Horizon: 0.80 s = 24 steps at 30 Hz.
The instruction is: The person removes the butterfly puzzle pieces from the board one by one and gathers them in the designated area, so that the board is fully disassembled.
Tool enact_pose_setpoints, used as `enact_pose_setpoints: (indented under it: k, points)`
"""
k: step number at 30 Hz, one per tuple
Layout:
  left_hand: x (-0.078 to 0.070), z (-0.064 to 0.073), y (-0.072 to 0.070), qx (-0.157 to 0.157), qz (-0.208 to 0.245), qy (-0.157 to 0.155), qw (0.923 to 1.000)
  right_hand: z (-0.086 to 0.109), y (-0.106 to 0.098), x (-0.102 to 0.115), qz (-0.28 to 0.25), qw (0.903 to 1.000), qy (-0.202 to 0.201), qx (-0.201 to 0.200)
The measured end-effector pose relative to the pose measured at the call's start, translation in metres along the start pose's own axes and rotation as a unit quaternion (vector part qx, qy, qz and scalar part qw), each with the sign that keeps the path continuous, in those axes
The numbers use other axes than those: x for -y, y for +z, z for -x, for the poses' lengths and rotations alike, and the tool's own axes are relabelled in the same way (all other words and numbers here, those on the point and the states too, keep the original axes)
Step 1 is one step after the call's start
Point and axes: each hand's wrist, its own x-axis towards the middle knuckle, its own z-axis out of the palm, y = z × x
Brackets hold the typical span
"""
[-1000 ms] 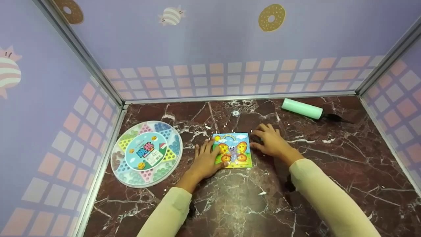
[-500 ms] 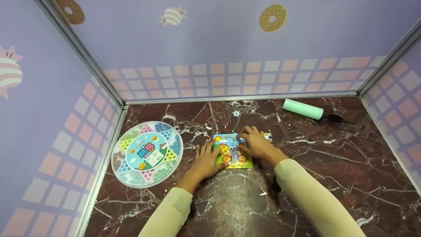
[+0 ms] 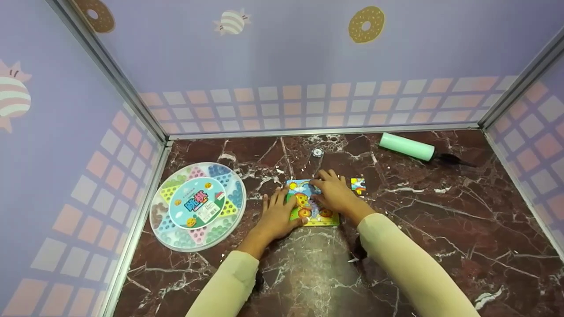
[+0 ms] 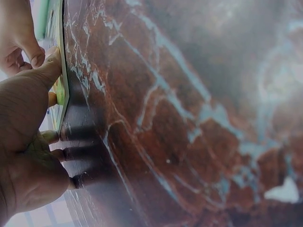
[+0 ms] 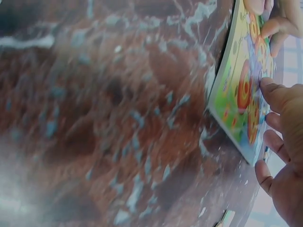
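A butterfly jigsaw puzzle [image 3: 316, 221] in a thin square board lies flat on the dark marble table, partly covered by both hands. My left hand [image 3: 276, 218] rests at its left side; in the left wrist view the thumb and a finger press on the board, while other fingers touch the table. Over the upper right of the picture is my right hand [image 3: 337, 193], its thumb and fingertips touching the surface in the right wrist view [image 5: 289, 127]. A loose jigsaw piece [image 3: 358, 184], blue, white and orange, lies just right of the board.
To the left lies a round Chinese checkers set [image 3: 198, 207] with coloured marbles. A small white round disc [image 3: 317, 152] is behind the puzzle. Back right lies a mint-green hand pump [image 3: 406, 146] with a black nozzle. Purple patterned panels [image 3: 291, 53] wall the table.
My right hand has moved left from beside the board onto its upper right, uncovering the loose jigsaw piece. My left hand has stayed in place.
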Motion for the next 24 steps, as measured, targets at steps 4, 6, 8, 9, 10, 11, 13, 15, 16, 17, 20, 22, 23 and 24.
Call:
enact_pose_setpoints:
  k: [4,6,8,9,10,11,13,15,16,17,20,22,23,24]
  points:
    - [0.000,0.000,0.000,0.000,0.001,0.000,1.0000,-0.003,0.000,0.007,0.002,0.9996,0.020,0.021]
    - [0.000,0.000,0.000,0.001,0.001,0.000,1.0000,-0.005,-0.001,0.010,0.002,0.9991,0.032,0.029]
    - [0.001,0.000,0.000,0.002,0.000,-0.001,1.0000,-0.006,-0.001,0.014,0.011,0.9987,0.039,0.030]
    - [0.001,-0.001,0.000,0.001,-0.001,-0.001,1.0000,-0.007,-0.001,0.015,0.017,0.9986,0.039,0.030]
    - [0.001,-0.001,0.000,0.001,-0.002,-0.001,1.0000,-0.008,-0.001,0.016,0.023,0.9985,0.040,0.028]
    - [0.001,-0.001,0.001,0.001,-0.003,-0.001,1.0000,-0.009,-0.001,0.017,0.029,0.9984,0.041,0.026]
    - [0.002,-0.001,0.001,0.002,-0.005,-0.002,1.0000,-0.011,0.000,0.019,0.041,0.9981,0.040,0.021]
    - [0.002,-0.002,0.001,0.004,-0.005,-0.003,1.0000,-0.012,0.001,0.020,0.047,0.9979,0.041,0.019]
    - [0.001,-0.002,0.001,0.005,-0.004,-0.004,1.0000,-0.012,0.001,0.020,0.047,0.9979,0.041,0.019]
    - [0.001,-0.001,0.001,0.007,-0.003,-0.004,1.0000,-0.013,0.001,0.020,0.047,0.9979,0.040,0.019]
    - [0.000,-0.002,0.000,0.007,-0.002,-0.005,1.0000,-0.013,0.002,0.020,0.047,0.9982,0.035,0.016]
    - [0.000,-0.002,0.000,0.008,-0.002,-0.006,0.9999,-0.013,0.002,0.019,0.047,0.9984,0.028,0.013]
    - [-0.001,-0.001,-0.001,0.008,-0.002,-0.007,0.9999,-0.013,0.002,0.019,0.047,0.9986,0.024,0.010]
    - [-0.001,-0.001,-0.001,0.007,-0.002,-0.007,0.9999,-0.013,0.002,0.019,0.048,0.9986,0.022,0.007]
